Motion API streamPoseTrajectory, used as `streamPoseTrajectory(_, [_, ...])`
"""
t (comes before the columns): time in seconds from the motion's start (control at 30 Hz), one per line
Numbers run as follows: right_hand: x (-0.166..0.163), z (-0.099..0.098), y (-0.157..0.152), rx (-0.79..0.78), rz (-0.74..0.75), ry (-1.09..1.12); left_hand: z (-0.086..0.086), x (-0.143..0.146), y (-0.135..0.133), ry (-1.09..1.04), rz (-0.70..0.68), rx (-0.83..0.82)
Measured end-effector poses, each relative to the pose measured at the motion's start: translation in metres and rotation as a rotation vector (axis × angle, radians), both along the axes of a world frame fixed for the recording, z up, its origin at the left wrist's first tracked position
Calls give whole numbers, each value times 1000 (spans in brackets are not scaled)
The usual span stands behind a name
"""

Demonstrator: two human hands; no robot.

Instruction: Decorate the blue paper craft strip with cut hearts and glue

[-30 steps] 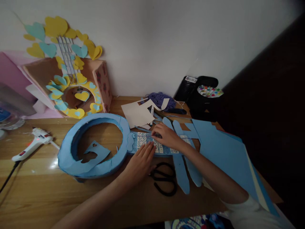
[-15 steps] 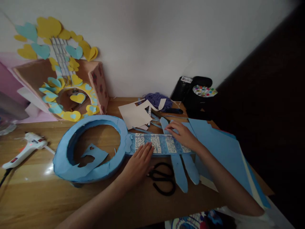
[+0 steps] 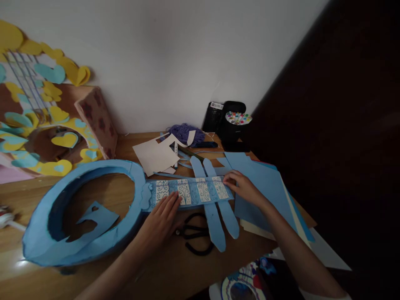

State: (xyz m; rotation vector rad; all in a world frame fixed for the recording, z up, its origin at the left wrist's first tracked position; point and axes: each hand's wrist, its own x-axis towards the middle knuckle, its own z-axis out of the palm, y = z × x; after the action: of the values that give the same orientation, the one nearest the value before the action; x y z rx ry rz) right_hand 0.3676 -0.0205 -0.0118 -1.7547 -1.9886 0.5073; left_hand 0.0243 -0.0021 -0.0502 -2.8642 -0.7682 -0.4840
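A blue paper ring joins a long strip-like neck covered in alternating white and blue swirl-patterned panels; together they look like a paper guitar. My left hand lies on the neck's lower edge near the ring, fingers stretched out. At the neck's right end, my right hand has its fingers pinched together against the last white panel; what lies between the fingertips is hidden. Two pointed blue strips cross beneath the neck and stick out above and below it. Black-handled scissors lie just below the neck.
Blue paper sheets are stacked on the right. White paper scraps, purple yarn and a black case of markers lie along the wall. A glue gun and a yellow-and-teal heart-covered craft are on the left.
The camera view has turned to the right. My right hand has moved along the neck from its upper edge to its right end. My left hand stays resting on the neck.
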Motion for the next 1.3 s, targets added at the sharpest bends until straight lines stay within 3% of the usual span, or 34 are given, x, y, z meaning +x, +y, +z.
streamPoseTrajectory(0.63, [2,-7,-9,50,-102,43,1,-1,-1,24,5,-45])
streamPoseTrajectory(0.87, [5,-7,-22,2,-326,135,2,0,-1,16,-1,-93])
streamPoseTrajectory(1.03, [-5,-8,-43,-82,-520,199,25,-11,-12,4,50,-99])
streamPoseTrajectory(1.1, [-7,-15,-55,-183,-612,256,35,-28,-21,-18,121,-82])
streamPoseTrajectory(1.17, [-6,-30,-68,-227,-644,329,40,-51,-29,-58,292,-41])
streamPoseTrajectory(1.3, [1,-72,-82,-235,-719,462,26,-106,-43,-140,624,97])
